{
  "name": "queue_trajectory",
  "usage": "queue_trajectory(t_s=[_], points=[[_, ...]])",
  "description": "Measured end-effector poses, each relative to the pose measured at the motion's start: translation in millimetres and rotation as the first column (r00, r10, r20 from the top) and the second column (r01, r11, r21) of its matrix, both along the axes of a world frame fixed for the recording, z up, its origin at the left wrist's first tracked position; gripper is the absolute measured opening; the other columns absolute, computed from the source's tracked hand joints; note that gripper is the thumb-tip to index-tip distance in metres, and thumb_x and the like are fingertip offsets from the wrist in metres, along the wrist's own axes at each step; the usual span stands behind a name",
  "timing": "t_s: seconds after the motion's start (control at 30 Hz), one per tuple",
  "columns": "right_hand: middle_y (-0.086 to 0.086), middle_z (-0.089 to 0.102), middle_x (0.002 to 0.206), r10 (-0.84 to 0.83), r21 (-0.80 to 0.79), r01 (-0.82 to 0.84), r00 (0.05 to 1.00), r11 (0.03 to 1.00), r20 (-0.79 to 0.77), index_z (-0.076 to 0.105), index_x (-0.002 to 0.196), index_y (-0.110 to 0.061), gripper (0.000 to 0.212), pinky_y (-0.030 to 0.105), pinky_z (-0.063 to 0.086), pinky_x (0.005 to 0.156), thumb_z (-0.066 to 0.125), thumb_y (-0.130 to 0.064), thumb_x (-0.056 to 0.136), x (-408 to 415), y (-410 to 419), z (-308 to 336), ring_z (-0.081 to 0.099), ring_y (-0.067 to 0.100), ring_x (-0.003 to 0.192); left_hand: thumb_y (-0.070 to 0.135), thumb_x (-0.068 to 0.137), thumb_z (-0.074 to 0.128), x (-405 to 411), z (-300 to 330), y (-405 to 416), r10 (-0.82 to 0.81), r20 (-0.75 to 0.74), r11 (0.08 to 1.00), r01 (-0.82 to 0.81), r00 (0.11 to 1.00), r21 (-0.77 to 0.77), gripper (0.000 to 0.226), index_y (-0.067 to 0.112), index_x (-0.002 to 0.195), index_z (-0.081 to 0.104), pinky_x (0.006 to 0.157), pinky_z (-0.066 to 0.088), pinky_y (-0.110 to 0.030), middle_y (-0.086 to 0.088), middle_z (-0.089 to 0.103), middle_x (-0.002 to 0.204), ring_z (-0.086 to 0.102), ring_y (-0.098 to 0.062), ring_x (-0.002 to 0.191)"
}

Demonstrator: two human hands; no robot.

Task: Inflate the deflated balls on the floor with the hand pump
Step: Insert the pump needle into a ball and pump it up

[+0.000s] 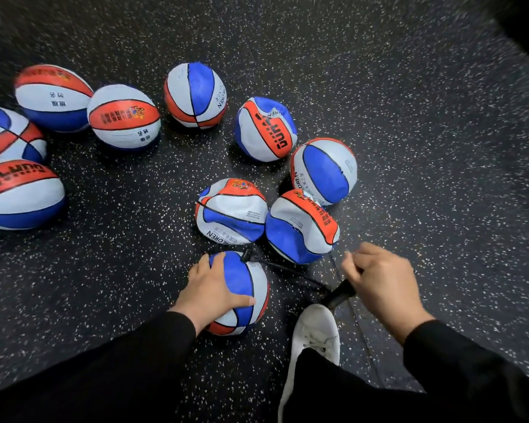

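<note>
On the speckled floor [409,148], left hand [208,288] presses flat on the ball [242,279]; right hand [379,279] grips the pump [339,296].

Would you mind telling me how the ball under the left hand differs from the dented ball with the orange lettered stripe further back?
The red, white and blue ball under the left hand looks round and smooth; the dented ball with the orange lettered stripe is creased and caved in. The near ball has the black pump hose plugged into it and the left hand resting on it; the far ball lies untouched. Both share the same three-colour panels.
</note>
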State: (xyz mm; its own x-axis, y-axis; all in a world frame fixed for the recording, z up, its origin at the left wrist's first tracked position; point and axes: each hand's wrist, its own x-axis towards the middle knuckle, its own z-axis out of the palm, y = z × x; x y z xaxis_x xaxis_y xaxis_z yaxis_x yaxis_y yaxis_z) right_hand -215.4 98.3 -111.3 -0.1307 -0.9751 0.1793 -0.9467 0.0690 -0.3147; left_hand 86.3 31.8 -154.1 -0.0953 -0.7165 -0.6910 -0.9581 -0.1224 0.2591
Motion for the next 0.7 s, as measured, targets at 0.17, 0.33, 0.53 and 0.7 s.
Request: queue_trajectory(t_s=[0.17,0.33,0.53,0.7], points=[[-0.003,0.048,0.060,-0.090,-0.047,0.091,0.996,0.995,0.021,0.051,0.051,-0.010,0.054,0.031,0.041,0.046,0.045,-0.037,0.098,-3,-10,24,0.049,0.026,0.053,0.074,0.063,0.084,-3,3,-1,-0.006,-0.019,1.000,0.005,1.000,-0.015,0.130,0.030,0.163,0.012,0.123,0.027,-0.048,-0.012,0.015,0.166,0.017,-0.035,0.153],[0.001,0.061,0.075,-0.084,0.037,0.084,0.996,0.996,-0.005,0.062,0.058,-0.011,0.054,0.037,0.052,0.054,0.042,-0.035,0.102,17,26,-51,0.061,0.027,0.075,0.072,0.064,0.084,-3,4,1,-0.006,-0.015,1.000,0.006,1.000,-0.026,0.128,0.030,0.163,0.013,0.122,0.029,-0.048,-0.010,0.016,0.164,0.018,-0.034,0.152],[-0.005,0.060,0.078,0.074,0.161,-0.060,0.994,0.985,-0.084,0.065,0.067,-0.018,0.060,0.037,0.050,0.056,0.031,-0.045,0.108,30,27,-70,0.053,0.021,0.079,0.073,0.064,0.084,-1,5,1,0.006,-0.014,1.000,-0.006,1.000,-0.010,0.131,0.028,0.163,0.011,0.122,0.029,-0.050,-0.009,0.012,0.167,0.015,-0.033,0.153],[-0.001,0.051,0.136,-0.035,0.348,0.057,0.997,0.936,-0.070,0.061,0.123,-0.027,0.034,0.043,0.056,0.080,0.052,-0.048,0.099,16,15,-46,0.056,0.024,0.114,0.075,0.062,0.084,-1,2,0,0.004,-0.010,1.000,-0.004,1.000,-0.010,0.133,0.030,0.164,0.010,0.122,0.031,-0.053,-0.009,0.010,0.168,0.013,-0.034,0.155]])
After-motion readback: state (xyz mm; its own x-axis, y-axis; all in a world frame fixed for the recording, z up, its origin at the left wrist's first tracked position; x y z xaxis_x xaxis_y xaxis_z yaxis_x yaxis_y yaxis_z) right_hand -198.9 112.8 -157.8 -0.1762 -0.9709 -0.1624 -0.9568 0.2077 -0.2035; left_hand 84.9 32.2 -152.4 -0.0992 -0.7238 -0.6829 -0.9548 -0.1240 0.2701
